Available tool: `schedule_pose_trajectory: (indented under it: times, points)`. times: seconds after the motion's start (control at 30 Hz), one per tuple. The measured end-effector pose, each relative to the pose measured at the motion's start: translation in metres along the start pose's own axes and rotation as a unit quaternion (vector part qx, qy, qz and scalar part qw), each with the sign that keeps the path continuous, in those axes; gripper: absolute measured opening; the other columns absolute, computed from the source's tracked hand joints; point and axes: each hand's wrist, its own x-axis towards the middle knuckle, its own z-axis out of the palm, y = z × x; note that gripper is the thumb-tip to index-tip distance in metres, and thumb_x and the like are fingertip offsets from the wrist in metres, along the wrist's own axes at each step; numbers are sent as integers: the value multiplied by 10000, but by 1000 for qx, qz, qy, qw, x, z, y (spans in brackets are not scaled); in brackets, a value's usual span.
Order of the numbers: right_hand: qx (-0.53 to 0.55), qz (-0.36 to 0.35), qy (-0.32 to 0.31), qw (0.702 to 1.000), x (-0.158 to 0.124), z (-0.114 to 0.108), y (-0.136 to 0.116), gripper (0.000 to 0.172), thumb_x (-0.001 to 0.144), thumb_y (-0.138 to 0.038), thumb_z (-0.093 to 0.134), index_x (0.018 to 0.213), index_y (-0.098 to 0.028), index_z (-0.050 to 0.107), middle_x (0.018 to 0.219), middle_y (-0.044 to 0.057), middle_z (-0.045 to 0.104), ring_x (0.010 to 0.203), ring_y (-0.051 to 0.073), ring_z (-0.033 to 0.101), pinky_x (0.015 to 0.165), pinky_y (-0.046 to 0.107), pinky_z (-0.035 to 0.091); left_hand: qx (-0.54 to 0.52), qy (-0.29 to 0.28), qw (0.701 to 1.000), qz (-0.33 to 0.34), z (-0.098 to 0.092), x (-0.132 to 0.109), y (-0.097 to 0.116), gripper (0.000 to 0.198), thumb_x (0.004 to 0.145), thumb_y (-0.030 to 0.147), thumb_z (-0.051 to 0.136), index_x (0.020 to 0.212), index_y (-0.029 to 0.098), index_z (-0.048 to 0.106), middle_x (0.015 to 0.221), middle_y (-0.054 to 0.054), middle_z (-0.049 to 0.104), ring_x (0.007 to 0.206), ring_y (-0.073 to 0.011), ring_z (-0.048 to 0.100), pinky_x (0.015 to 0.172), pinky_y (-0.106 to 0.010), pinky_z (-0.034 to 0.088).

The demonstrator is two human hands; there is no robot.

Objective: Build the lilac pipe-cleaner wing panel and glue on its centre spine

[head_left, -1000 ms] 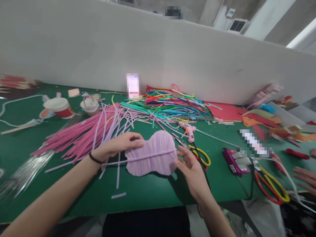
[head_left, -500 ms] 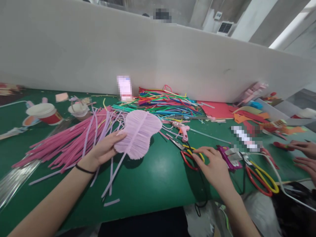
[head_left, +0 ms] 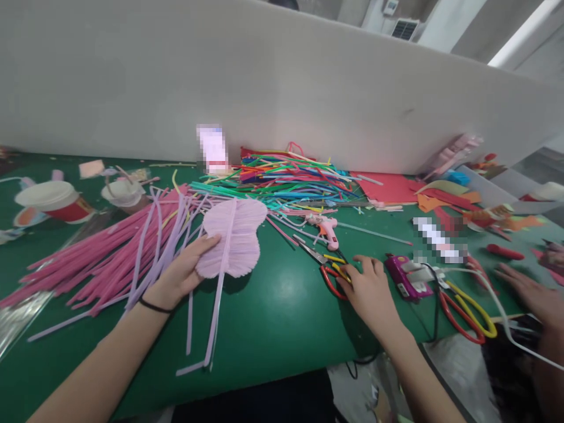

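Note:
My left hand (head_left: 187,264) is closed around the left edge of a lilac, leaf-like piece made of pipe cleaners (head_left: 233,238). A rib runs down its middle and ends in a long stem, which points towards the table's near edge. Over the handles of red-and-yellow scissors (head_left: 332,276) lies my right hand (head_left: 370,291), its fingers apart and the thumb by the yellow loop. The scissors rest on the table, blades pointing away to the left. Whether the fingertips grip the handle is partly hidden.
Pink pipe cleaners (head_left: 106,247) lie at left, multicoloured ones (head_left: 286,179) at the back. A pink glue gun (head_left: 326,229) sits beyond the scissors. At right are a purple power strip (head_left: 405,279), a second pair of scissors (head_left: 467,311) and another person's hand (head_left: 529,291). Cups (head_left: 53,200) stand at left.
The lilac piece has shifted left and turned more upright in my left hand. My right hand has moved slightly left, further over the scissors' handles. The other person's hand has moved.

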Motion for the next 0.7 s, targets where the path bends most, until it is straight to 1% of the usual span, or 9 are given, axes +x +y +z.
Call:
schedule_pose_trajectory:
  times: [0.1,0.17,0.23,0.3,0.37,0.43,0.53,0.63,0.7]
  points:
    - [20,-37,6,999,2,2,-4,121,878,-241,595,908,-155,674,1152,148,604,1121,334,485,896,465,404,14,0,1000,8,2,-1,-1,423,784,70,656,1205,114,644,1032,-140,753,870,-255,741,806,-302,616]
    - [35,-50,26,998,0,2,-9,94,887,-224,580,915,-168,651,1111,117,637,1200,335,472,1009,537,313,22,-2,1000,14,1,-1,-1,459,762,64,680,1216,122,638,1041,-136,751,887,-257,739,807,-292,614]
    - [55,-59,45,996,-2,1,-14,76,895,-214,571,923,-183,635,1033,86,668,1278,326,442,1092,587,181,26,-6,1000,13,-1,-1,-1,480,751,79,703,1223,129,632,1058,-137,747,903,-264,735,824,-304,609]
    - [77,-71,52,993,-5,1,-19,75,904,-206,557,932,-191,625,953,68,686,1311,310,434,1123,599,98,24,-12,1000,12,-3,-1,0,499,746,94,717,1234,144,626,1087,-134,740,920,-268,731,841,-319,603]
    - [94,-86,55,990,-7,2,-21,89,921,-194,530,938,-192,617,900,60,698,1294,294,468,1132,603,60,18,-17,999,22,-5,-1,2,520,747,99,718,1253,165,615,1118,-120,732,937,-264,727,857,-325,598]
    - [110,-106,64,986,-8,3,-23,104,936,-184,505,944,-191,608,895,56,711,1246,271,522,1138,596,49,11,-19,999,32,-6,-2,3,532,752,92,707,1268,178,607,1132,-107,729,947,-258,725,869,-329,593]
    - [122,-133,93,979,-8,7,-24,96,944,-180,505,963,-192,599,906,41,725,1157,237,591,1141,558,90,1,-11,1000,23,-7,-4,5,497,776,83,667,1263,168,611,1113,-108,735,942,-256,726,870,-336,593]
    - [145,-142,126,971,-9,8,-25,88,934,-168,522,981,-201,589,895,24,731,1079,223,628,1122,524,145,-18,16,1000,6,-8,-6,9,438,819,80,598,1255,126,609,1067,-120,747,907,-250,735,857,-340,597]
    - [182,-134,134,965,-10,7,-25,87,924,-168,532,986,-205,580,910,26,728,1071,228,627,1105,520,172,-34,42,999,1,-7,-8,12,408,846,75,553,1251,84,599,1012,-124,759,872,-241,741,844,-328,601]
